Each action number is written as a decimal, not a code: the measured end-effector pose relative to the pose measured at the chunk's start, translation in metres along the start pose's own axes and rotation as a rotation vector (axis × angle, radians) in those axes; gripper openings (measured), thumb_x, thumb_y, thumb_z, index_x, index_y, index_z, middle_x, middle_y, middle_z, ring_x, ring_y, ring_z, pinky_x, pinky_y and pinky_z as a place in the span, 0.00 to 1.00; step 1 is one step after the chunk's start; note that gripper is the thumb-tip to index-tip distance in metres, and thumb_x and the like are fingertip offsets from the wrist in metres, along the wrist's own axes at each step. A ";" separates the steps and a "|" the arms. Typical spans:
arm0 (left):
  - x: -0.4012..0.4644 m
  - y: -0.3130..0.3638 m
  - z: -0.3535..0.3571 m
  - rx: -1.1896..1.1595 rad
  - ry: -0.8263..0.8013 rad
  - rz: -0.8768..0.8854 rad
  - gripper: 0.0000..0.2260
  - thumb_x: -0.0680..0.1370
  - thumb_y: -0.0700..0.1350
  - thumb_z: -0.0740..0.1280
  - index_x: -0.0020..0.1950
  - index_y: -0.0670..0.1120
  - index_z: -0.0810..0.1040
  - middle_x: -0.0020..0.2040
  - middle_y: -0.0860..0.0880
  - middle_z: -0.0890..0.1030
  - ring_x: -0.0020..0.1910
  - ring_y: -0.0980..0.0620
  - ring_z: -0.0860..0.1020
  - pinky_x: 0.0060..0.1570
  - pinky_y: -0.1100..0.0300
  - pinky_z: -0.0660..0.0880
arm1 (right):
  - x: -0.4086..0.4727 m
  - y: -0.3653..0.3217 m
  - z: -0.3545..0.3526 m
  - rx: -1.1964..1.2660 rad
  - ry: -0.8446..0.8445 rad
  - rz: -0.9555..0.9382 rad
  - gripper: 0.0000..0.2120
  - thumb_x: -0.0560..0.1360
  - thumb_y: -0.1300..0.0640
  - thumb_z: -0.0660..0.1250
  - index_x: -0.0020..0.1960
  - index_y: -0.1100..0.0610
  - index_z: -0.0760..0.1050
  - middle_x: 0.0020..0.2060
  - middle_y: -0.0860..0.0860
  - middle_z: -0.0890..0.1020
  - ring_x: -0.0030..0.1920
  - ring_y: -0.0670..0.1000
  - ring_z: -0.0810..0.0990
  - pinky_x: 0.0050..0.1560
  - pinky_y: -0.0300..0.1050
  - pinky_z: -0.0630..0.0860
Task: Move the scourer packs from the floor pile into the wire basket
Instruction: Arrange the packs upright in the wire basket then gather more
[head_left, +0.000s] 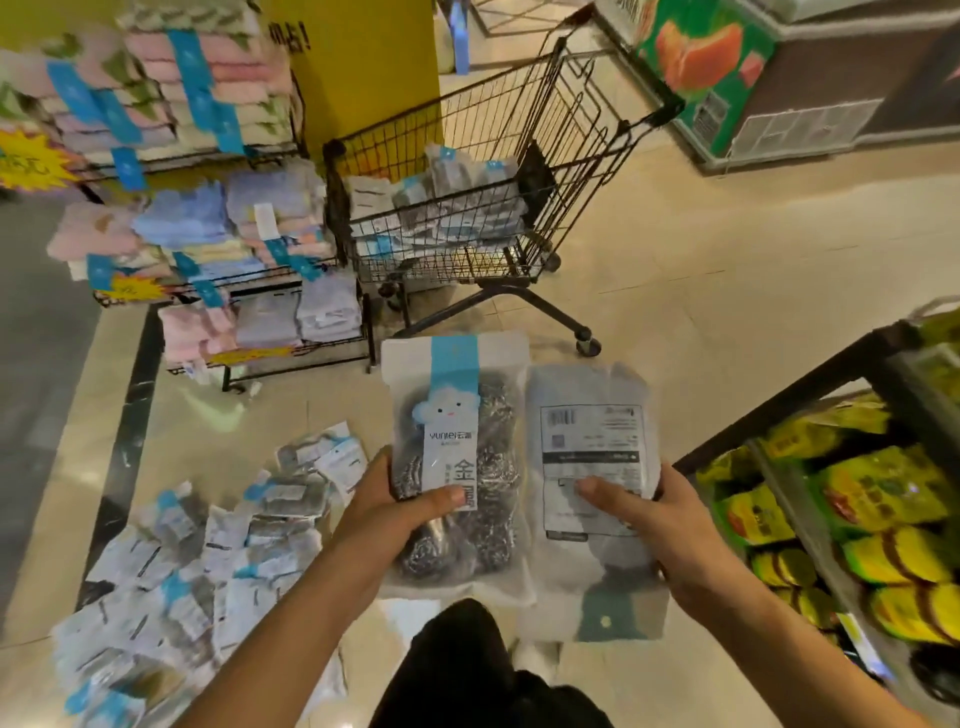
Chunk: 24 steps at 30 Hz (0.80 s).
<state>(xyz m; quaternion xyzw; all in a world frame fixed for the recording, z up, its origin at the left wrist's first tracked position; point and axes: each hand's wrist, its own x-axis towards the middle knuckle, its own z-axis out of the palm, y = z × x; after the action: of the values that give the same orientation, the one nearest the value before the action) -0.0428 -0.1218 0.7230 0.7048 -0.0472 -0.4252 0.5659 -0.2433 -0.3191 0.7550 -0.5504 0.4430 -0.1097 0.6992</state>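
Two scourer packs held, one per hand, short of the wire basket.
Your left hand (387, 512) grips the front-facing pack (457, 467); your right hand (670, 525) grips the label-side pack (592, 478). Slick film may slip under thumb-only pinches. Floor pile (192, 561) remains; ahead, wire basket (587, 156) already holds packs.

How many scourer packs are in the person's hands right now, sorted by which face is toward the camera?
Clear plastic pack of steel scourers, blue-striped front showing, gripped by the left hand: 1
Clear plastic pack, printed barcode back showing, gripped by the right hand: 1
Total in hand: 2
The floor pile and wire basket hold more, too jumbled to count.
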 end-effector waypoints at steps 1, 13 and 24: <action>0.010 0.005 0.005 0.003 0.011 0.000 0.42 0.55 0.56 0.85 0.68 0.56 0.77 0.60 0.55 0.87 0.62 0.51 0.83 0.67 0.45 0.78 | 0.011 -0.007 -0.003 -0.003 -0.004 0.000 0.21 0.71 0.59 0.79 0.62 0.52 0.80 0.52 0.50 0.90 0.50 0.54 0.90 0.51 0.53 0.87; 0.189 0.095 0.027 -0.015 0.076 -0.027 0.30 0.65 0.46 0.85 0.63 0.54 0.78 0.56 0.55 0.88 0.59 0.51 0.84 0.64 0.49 0.78 | 0.203 -0.107 0.002 -0.044 -0.065 0.005 0.18 0.73 0.61 0.78 0.62 0.55 0.81 0.52 0.55 0.90 0.50 0.59 0.89 0.52 0.61 0.87; 0.344 0.210 0.007 -0.054 0.064 -0.010 0.30 0.68 0.45 0.84 0.67 0.56 0.77 0.59 0.55 0.87 0.61 0.52 0.84 0.62 0.52 0.79 | 0.365 -0.207 0.051 -0.028 -0.060 0.043 0.23 0.70 0.59 0.80 0.63 0.54 0.81 0.53 0.56 0.89 0.52 0.61 0.89 0.56 0.67 0.84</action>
<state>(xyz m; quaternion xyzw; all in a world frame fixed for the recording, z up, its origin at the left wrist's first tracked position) 0.2582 -0.3903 0.7115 0.7029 -0.0140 -0.4063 0.5837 0.0761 -0.5955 0.7528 -0.5536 0.4349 -0.0718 0.7065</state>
